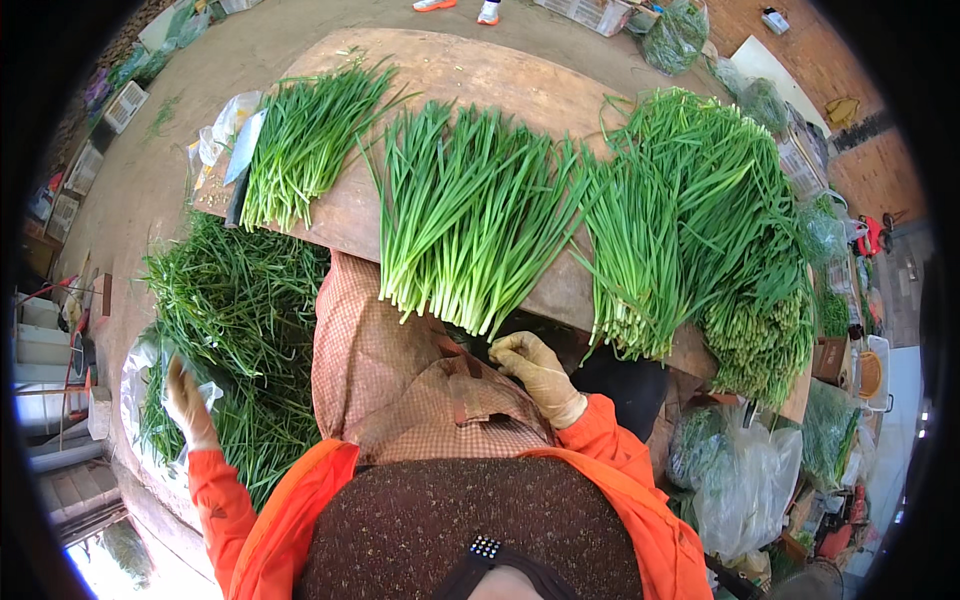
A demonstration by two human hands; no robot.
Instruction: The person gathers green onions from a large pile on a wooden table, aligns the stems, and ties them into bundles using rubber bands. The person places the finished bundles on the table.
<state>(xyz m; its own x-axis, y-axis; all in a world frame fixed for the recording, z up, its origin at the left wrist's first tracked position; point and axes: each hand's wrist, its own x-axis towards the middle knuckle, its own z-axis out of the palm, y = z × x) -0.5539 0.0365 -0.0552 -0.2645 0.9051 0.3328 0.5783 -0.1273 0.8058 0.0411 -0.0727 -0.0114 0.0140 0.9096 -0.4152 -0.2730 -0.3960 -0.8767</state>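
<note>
My gloved left hand is out to the left, over the bagged edge of a heap of loose green leaves. Its fingers reach outward, slightly blurred, and I see nothing held in them. My gloved right hand is near my lap, just below the pale stalk ends of the middle bunch of garlic chives. Its thumb and fingertips are curled together close to one stalk end; whether they pinch it is unclear. A cleaver with a dark handle lies beside the left bunch of chives.
Chives in a right-hand bunch and a large stack cover the right of the wooden table. A plastic bag lies at its left end. Bagged greens stand at right. A person's shoes show beyond the table.
</note>
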